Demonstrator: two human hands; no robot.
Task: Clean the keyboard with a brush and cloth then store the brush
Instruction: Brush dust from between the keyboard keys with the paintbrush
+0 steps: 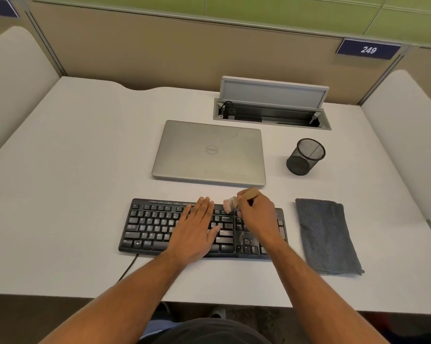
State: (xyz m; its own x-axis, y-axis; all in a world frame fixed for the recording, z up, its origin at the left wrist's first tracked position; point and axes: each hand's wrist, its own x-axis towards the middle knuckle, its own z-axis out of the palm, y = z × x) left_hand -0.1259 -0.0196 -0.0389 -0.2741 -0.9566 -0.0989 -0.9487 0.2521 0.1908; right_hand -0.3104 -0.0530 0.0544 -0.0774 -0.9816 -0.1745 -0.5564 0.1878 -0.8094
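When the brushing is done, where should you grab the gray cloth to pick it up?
Probably best at its near right corner, coming from above and the right. The cloth lies flat and folded on the desk, right of the keyboard, with nothing on it. That corner pokes out loose, so fingers can pinch it easily. The right hand is closest, but it grips the brush.

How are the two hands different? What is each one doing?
The left hand lies flat with straight fingers on the keyboard, while the right hand is curled round the brush. The left hand holds nothing; the right hand holds the brush with its bristles down at the keyboard's far edge. The left hand is mid-keyboard; the right hand is toward the keyboard's right end. Both are bare and over the keyboard.
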